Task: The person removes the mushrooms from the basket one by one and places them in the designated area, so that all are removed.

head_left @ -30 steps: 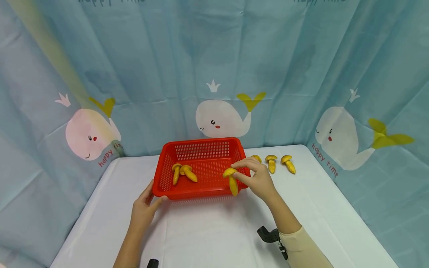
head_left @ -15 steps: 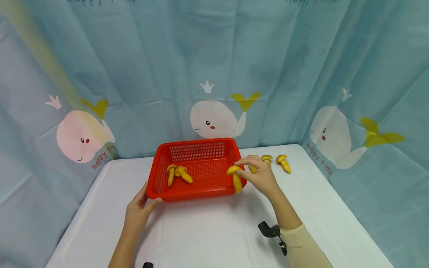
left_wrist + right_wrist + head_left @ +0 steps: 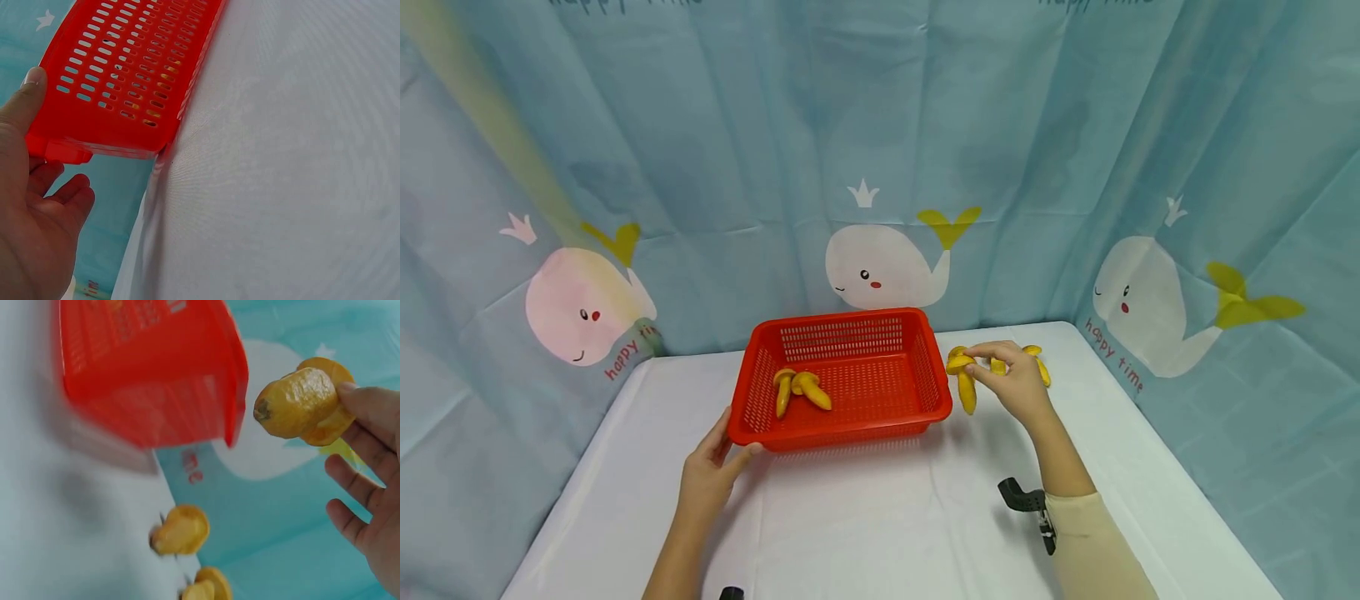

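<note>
In the head view, my right hand (image 3: 1022,387) pinches a yellow toy mushroom (image 3: 967,393) by its cap between thumb and fingertips, just outside the right end of a red plastic basket (image 3: 842,434). Its stem points toward the basket in the right wrist view, where the mushroom (image 3: 294,403) is off the table. At the basket's near left corner, my left hand (image 3: 707,479) grips the rim. The left wrist view has the thumb (image 3: 28,97) against the rim and curled fingers below it. Two mushrooms (image 3: 811,390) lie together inside the basket's left half.
Behind my right hand, several more yellow mushrooms (image 3: 997,367) lie at the back right of the white-covered table (image 3: 850,525), partly hidden by the hand. A blue curtain (image 3: 745,167) with whale prints hangs behind and at both sides.
My right hand has carried its mushroom rightward, from over the basket's right end to outside it. The left hand keeps its grip on the corner. The head view has shifted slightly.
</note>
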`<state>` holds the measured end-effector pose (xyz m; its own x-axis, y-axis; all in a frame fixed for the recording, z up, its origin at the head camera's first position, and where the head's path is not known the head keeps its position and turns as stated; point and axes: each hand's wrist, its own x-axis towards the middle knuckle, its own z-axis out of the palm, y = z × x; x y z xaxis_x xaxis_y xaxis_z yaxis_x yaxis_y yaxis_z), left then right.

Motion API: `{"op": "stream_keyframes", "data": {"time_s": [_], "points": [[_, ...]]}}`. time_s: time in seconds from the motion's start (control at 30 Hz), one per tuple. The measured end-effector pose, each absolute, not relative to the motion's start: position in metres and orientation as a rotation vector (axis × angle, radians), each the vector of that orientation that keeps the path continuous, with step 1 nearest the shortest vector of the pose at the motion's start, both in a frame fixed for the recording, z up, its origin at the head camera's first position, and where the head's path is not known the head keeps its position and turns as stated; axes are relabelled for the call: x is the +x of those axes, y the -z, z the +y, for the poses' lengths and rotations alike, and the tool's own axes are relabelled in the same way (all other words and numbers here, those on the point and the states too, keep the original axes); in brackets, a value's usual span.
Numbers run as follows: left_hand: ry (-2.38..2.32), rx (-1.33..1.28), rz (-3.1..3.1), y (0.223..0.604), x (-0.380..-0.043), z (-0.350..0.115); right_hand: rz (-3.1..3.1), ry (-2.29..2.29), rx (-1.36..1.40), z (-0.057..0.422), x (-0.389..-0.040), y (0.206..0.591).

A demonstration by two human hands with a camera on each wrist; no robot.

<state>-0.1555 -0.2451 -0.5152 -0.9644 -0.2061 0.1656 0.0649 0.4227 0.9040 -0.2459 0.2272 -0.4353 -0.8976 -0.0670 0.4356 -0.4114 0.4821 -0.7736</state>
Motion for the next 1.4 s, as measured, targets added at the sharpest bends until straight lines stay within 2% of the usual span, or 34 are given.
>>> {"op": "stream_keyframes", "data": {"time_s": [0.3, 0.63, 1.4], "points": [[1.569, 0.123, -2.429, 0.516, -0.156, -0.245, -2.511, -1.299, 0.309, 0.253, -0.261, 0.456], [1.564, 0.117, -2.42, 0.516, -0.155, -0.245, -2.634, -1.204, 0.336, 0.252, -0.276, 0.488], [1.564, 0.097, -2.412, 0.518, -0.158, -0.247, -2.831, -1.137, 0.239, 0.254, -0.284, 0.514]]}}
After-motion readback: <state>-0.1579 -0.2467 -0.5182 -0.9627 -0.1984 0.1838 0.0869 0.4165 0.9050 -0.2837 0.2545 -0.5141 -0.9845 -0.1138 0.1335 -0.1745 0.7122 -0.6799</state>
